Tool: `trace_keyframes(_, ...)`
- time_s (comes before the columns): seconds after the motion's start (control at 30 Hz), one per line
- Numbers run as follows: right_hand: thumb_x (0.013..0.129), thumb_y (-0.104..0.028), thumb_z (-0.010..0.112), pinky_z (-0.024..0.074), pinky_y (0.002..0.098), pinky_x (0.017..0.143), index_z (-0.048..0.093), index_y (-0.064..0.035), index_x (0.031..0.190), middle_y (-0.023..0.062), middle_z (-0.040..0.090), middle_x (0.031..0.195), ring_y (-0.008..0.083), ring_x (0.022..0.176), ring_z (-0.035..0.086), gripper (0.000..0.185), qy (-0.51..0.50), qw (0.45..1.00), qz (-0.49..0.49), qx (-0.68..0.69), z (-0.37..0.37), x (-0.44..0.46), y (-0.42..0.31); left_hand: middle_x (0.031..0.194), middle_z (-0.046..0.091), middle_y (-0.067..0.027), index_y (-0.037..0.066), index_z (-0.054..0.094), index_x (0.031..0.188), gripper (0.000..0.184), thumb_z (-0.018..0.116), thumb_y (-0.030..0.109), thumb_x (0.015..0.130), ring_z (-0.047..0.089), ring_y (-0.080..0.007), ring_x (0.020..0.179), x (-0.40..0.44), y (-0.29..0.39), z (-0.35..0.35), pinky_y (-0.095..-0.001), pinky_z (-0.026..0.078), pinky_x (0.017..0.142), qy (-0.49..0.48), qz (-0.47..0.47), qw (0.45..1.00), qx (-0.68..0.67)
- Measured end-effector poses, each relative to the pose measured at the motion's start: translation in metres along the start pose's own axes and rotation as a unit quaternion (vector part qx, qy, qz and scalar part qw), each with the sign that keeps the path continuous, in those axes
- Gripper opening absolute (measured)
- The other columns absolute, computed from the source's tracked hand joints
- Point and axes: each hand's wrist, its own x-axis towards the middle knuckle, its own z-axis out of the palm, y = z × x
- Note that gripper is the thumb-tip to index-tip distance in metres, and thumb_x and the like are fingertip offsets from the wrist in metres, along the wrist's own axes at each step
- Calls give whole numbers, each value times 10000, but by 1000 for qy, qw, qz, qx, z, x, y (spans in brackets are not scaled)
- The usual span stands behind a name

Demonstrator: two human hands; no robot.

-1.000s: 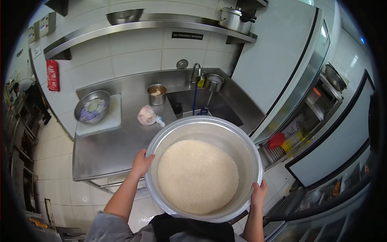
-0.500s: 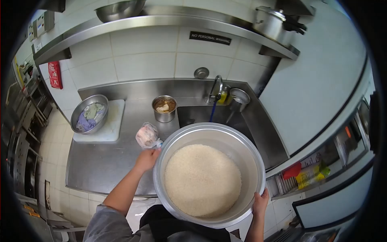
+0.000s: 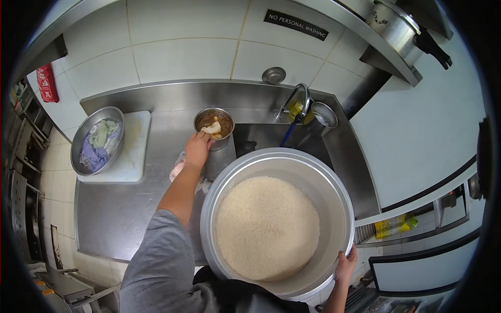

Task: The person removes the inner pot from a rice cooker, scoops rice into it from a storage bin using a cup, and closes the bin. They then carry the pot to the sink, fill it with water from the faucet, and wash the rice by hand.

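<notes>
A large aluminium pot (image 3: 339,208) holding white rice (image 3: 266,229) is tilted slightly towards me at the counter's front edge, in front of the sink. My right hand (image 3: 345,265) grips its rim at the lower right. My left hand (image 3: 199,148) reaches forward, fingers curled at the near rim of a small steel pot (image 3: 225,142). Inside that pot are brown liquid and a pale lump (image 3: 211,129) close to my fingertips. Under my left forearm lies a knotted clear plastic bag (image 3: 178,170) with something pinkish in it, partly hidden.
A steel bowl of cloths (image 3: 116,151) rests on a white cutting board (image 3: 136,148) at left. The sink (image 3: 250,141) has a faucet (image 3: 300,96) behind it. A pressure cooker (image 3: 394,31) stands on the overhead shelf (image 3: 352,23).
My left hand has let go of the aluminium pot's left rim and moved forward to the small steel pot. My right hand still holds the large pot. The view has tilted closer.
</notes>
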Motion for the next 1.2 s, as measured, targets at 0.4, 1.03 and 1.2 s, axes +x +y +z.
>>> trace_keyframes(0.4,851,59,523,501,315,869,564,38,1199,113,671,1081,182,946,648,351,5,1000,-4,-7,39,-8,5,1025,642,-35,127,659,972,192,697,288,876,656,-298,902,-35,-30,-60,-454,542,746,-36,-78,996,15)
trace_keyframes(1.03,862,-9,580,506,311,856,593,27,1171,103,691,1051,180,917,657,311,-7,998,25,59,123,28,22,1235,623,-54,177,737,1130,335,669,380,872,503,-278,1276,-81,-78,-80,-589,326,1090,-308,83,932,173)
trace_keyframes(1.2,873,-24,595,505,320,866,590,21,1194,99,687,1086,185,950,655,325,-40,997,18,70,165,63,17,1194,622,-12,208,747,1012,304,771,371,757,504,-267,1226,-152,-95,-158,-580,346,1059,-275,25,948,160)
